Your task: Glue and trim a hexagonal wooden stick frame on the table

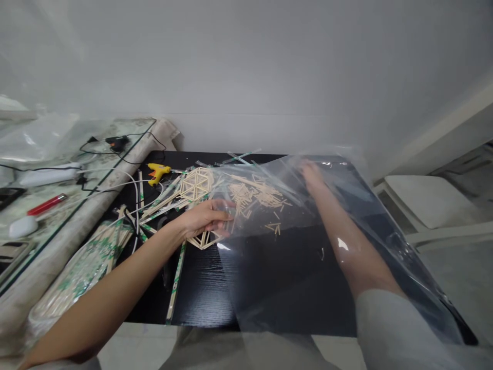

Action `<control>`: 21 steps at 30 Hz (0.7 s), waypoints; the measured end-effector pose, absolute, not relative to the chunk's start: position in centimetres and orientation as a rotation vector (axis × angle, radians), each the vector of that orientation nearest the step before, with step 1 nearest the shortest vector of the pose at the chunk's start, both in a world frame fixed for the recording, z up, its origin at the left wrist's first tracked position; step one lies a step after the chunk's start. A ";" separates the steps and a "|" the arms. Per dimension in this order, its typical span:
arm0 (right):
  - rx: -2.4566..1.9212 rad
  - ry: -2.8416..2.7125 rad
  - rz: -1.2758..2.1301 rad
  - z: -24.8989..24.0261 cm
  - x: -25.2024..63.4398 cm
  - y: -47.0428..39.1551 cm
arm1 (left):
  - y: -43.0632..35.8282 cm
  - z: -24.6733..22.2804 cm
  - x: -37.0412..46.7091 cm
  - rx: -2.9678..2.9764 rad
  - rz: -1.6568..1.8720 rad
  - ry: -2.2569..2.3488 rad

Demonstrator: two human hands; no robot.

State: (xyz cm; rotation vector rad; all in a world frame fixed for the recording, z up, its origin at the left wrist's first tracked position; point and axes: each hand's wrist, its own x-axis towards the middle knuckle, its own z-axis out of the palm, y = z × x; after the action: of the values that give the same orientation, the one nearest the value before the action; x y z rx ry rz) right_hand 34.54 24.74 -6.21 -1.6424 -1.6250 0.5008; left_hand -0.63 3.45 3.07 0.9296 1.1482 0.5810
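A large clear plastic sheet or bag (277, 282) spreads over the right part of the black table (208, 288). My left hand (213, 217) pinches its left edge between thumb and fingers. Farther back, my right hand (308, 172) and forearm show through the plastic; its fingers are blurred. Seen through the film between my hands is a pile of short wooden sticks (265, 195), with a few loose ones nearer me. Behind my left hand lies a hexagonal stick frame (196, 184). Another stick frame (202, 241) is partly hidden beneath that hand.
A yellow glue gun (157, 173) lies at the back left, its white cable looping forward. Packaged wooden sticks (88, 272) fill the left side. Alongside, a glass-topped surface (69, 205) holds a red pen-like item (46, 204) and cords. A white chair (423, 200) stands right.
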 end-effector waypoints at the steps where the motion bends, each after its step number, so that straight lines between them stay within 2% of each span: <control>1: -1.628 -1.506 0.584 -5.9 34.8 24.3 | 3.4 2.9 -0.5 0.949 0.592 1.169; 5: -1.523 -1.157 0.790 -4.2 36.9 21.8 | 3.5 1.9 -0.2 1.023 0.632 1.229; 9: -1.452 -0.933 0.831 -2.6 40.3 18.3 | 3.7 0.9 -0.1 1.066 0.706 1.277; 16: -1.549 -0.804 0.739 -2.2 47.1 11.2 | 4.6 0.3 0.0 0.992 0.931 1.331; 21: -1.698 -0.866 0.527 -3.1 51.9 8.1 | 5.5 0.0 0.1 1.106 1.020 1.436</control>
State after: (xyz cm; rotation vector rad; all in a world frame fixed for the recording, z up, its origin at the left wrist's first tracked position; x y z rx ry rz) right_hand 51.89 8.15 -3.07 -1.6979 -0.8658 0.5270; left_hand 0.14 5.48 -0.01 1.1065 1.4360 1.0199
